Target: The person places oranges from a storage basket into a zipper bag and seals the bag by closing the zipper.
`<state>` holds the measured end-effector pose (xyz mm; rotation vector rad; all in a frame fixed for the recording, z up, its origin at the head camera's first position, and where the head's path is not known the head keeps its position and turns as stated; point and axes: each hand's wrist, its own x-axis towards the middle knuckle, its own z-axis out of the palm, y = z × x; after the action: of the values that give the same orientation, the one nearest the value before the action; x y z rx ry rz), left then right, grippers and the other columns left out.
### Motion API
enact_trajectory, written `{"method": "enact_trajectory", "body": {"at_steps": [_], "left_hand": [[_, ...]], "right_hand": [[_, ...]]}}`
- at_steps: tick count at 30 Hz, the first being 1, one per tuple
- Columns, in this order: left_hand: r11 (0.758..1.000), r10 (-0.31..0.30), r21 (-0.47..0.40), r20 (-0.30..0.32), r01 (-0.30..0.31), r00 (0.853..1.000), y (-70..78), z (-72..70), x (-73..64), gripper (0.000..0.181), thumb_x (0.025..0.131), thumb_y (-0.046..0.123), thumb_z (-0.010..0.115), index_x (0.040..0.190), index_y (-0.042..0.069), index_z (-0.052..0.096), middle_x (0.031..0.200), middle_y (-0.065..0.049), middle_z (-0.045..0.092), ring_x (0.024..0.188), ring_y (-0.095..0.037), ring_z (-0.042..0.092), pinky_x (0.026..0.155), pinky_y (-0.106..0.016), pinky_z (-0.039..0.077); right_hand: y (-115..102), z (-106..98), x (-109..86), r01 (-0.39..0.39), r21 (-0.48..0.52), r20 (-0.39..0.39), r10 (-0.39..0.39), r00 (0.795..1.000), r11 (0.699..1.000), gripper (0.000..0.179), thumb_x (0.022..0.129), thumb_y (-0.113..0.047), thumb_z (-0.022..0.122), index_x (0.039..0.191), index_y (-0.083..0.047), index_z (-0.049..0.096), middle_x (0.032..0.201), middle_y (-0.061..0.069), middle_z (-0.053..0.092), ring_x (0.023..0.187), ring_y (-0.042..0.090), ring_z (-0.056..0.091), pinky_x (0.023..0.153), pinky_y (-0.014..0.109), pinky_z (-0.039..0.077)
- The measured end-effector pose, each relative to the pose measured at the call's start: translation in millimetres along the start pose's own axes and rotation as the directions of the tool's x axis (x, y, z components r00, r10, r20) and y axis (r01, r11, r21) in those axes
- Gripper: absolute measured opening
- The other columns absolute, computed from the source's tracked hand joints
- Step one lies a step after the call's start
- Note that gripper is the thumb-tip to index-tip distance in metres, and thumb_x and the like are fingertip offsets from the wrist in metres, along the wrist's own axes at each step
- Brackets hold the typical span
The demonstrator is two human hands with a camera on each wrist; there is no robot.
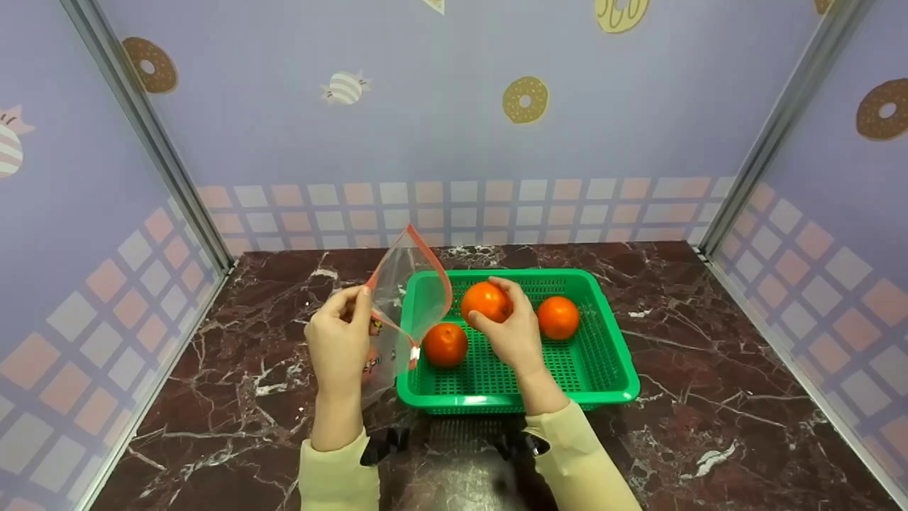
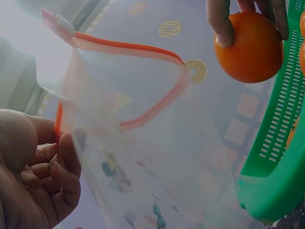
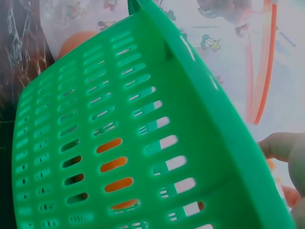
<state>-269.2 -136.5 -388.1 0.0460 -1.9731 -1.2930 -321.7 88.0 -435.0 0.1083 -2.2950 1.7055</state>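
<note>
My left hand (image 1: pixel 339 348) pinches one edge of a clear zip bag (image 2: pixel 143 171) with orange-red seams and small cartoon prints. The bag's mouth gapes toward the right, and its lower part hangs beside the basket's left end. My right hand (image 1: pixel 512 326) holds an orange (image 1: pixel 484 301) between thumb and fingers, over the green basket (image 1: pixel 613 341) and to the right of the bag's mouth. Two more oranges lie in the basket: one at the left (image 1: pixel 445 345), one at the right (image 1: pixel 558 318). A rounded orange shape (image 3: pixel 76 43) shows behind the basket in the right wrist view.
The slotted plastic basket stands on a dark red marbled tabletop (image 1: pixel 248 426). Lilac panels (image 1: pixel 454 135) with doughnut and sweet prints enclose the back and both sides, joined by metal corner strips (image 1: pixel 152 135). Dark wrist devices (image 1: pixel 386 446) sit by the sleeves.
</note>
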Motion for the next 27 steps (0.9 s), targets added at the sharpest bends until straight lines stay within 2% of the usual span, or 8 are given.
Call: {"method": "enact_trajectory", "body": {"at_steps": [11, 21, 27], "left_hand": [[1.0, -0.015, -0.003, -0.006, 0.015, 1.0, -0.1, 0.7, 0.5, 0.016, 0.099, 0.013, 0.069, 0.098, 0.001, 0.079, 0.066, -0.014, 0.07, 0.047, -0.004, 0.059, 0.046, -0.013, 0.043], [1.0, -0.02, -0.01, -0.001, 0.02, 1.0, -0.2, 0.6, 0.5, 0.017, 0.1, 0.014, 0.069, 0.099, 0.001, 0.079, 0.067, -0.014, 0.071, 0.047, -0.007, 0.061, 0.045, -0.014, 0.044], [1.0, -0.027, -0.017, 0.002, 0.027, 1.0, 0.6, 0.4, 0.3, 0.016, 0.099, 0.013, 0.069, 0.099, 0.0, 0.079, 0.068, -0.014, 0.071, 0.047, -0.008, 0.061, 0.046, -0.014, 0.045]], "right_hand": [[-0.8, -2.7, 0.6, -0.017, 0.096, -0.006, 0.018, 1.0, 0.995, 0.062, 0.085, -0.014, 0.083, 0.141, -0.018, 0.058, 0.139, 0.015, 0.06, 0.121, 0.036, 0.063, 0.097, 0.055, 0.055], [-5.9, -5.0, -0.4, -0.008, 0.129, -0.019, 0.01, 1.0, 0.992, 0.06, 0.084, -0.012, 0.082, 0.14, -0.012, 0.059, 0.136, 0.018, 0.06, 0.118, 0.037, 0.063, 0.096, 0.054, 0.056], [-10.2, -6.7, -2.0, -0.008, 0.159, -0.022, 0.012, 1.0, 0.987, 0.058, 0.085, -0.013, 0.082, 0.139, -0.014, 0.06, 0.134, 0.018, 0.06, 0.116, 0.037, 0.064, 0.094, 0.051, 0.057]]}}
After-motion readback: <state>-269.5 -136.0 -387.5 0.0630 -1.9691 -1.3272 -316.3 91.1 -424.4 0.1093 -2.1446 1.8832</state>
